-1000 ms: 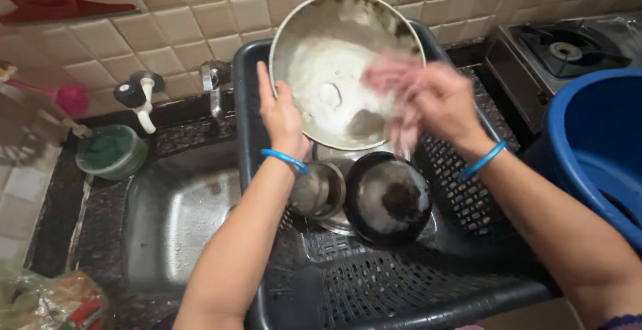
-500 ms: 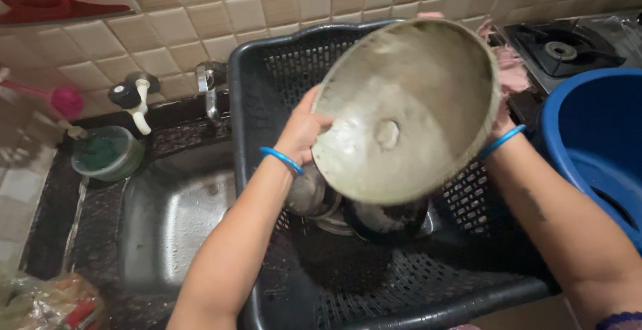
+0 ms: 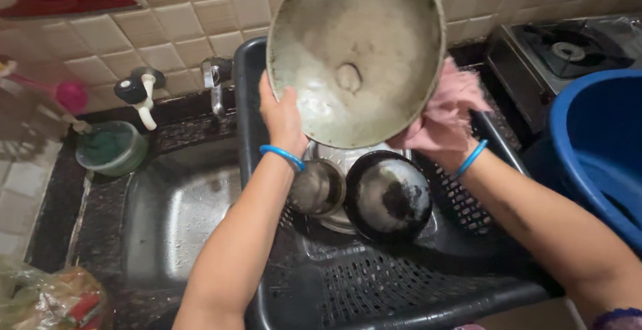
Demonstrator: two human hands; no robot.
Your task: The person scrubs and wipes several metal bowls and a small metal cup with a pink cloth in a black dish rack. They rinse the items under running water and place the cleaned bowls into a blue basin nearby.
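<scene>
The left hand is gripping the lower left rim of a large round metal bowl, fingers curled behind the edge, thumb side lying along it. The big worn steel bowl is being held up off the counter, tilted so its scuffed outer bottom is facing the camera, high above the black plastic slatted dish basket. On the other side, the right hand is mostly hiding under a crumpled pink cloth; the cloth is pressing against the bowl's lower right edge, and how the fingers are lying beneath it cannot be told. Both wrists are wearing thin blue bangles.

Down in the basket, right below the raised bowl, a small steel cup is sitting beside a dark round steel bowl, the two nearly touching. To the left, the stainless steel sink basin is lying open, with a chrome tap at its back edge and a green round tub resting on the dark stone ledge. At far right, a blue plastic bucket is standing just beside the basket, with a gas stove burner behind it.
</scene>
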